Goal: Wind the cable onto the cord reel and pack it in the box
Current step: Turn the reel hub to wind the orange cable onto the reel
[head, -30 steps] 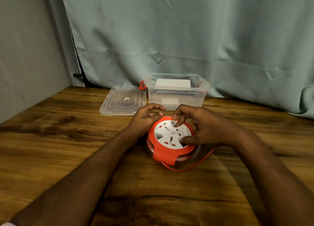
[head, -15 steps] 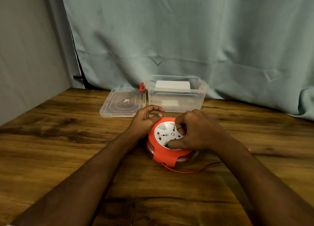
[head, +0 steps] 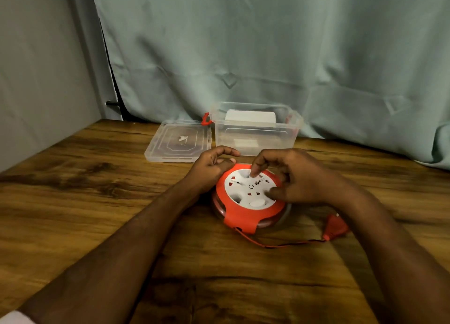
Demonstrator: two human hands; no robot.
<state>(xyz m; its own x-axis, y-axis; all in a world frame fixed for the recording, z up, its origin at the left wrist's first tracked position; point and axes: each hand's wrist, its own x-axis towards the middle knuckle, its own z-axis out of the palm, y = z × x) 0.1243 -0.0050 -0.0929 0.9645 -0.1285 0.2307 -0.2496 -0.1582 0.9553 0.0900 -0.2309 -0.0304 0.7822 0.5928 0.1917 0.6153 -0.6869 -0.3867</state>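
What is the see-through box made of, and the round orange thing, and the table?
The box looks like clear plastic: you see straight through its walls. The cord reel seems to be hard, smooth plastic, orange with a white face. The table looks like wood, with brown grain streaks, though it could be a printed surface.

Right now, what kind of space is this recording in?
Probably a makeshift indoor recording corner, not a workshop: a wood-grain table pushed against a plain wall, a pale green curtain hung as backdrop, and only the task props out, the cord reel and clear plastic box.
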